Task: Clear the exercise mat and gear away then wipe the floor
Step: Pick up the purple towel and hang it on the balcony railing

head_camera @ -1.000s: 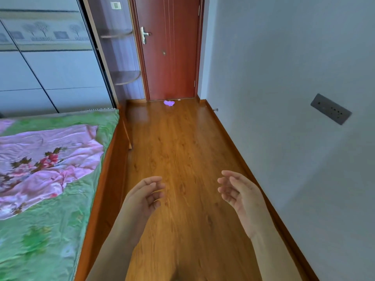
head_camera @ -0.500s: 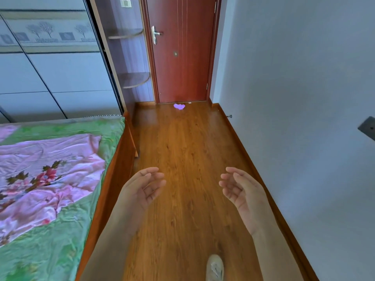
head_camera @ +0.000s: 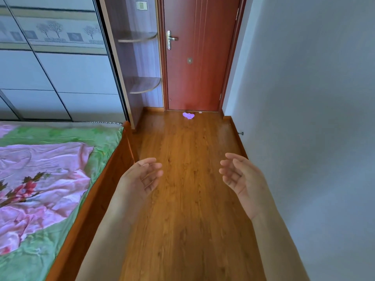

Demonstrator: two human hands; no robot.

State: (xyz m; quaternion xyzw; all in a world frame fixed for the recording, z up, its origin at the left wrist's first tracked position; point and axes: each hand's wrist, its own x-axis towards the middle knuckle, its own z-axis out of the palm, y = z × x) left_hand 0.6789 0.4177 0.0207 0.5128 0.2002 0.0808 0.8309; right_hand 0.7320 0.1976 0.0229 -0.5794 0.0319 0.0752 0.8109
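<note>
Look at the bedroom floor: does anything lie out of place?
Yes. A crumpled purple scrap lies on the wooden floor by the red door, with a smaller pale bit beside it.

Home bedroom: bed [head_camera: 60, 189], wardrobe [head_camera: 60, 78], door [head_camera: 198, 67]

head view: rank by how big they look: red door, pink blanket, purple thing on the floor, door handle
1. pink blanket and red door, too close to call
2. purple thing and door handle, both tiny, alike

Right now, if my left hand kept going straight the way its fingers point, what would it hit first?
The left hand probably meets nothing soon: bare floor, then perhaps the purple scrap by the door; depth is unclear.
</note>
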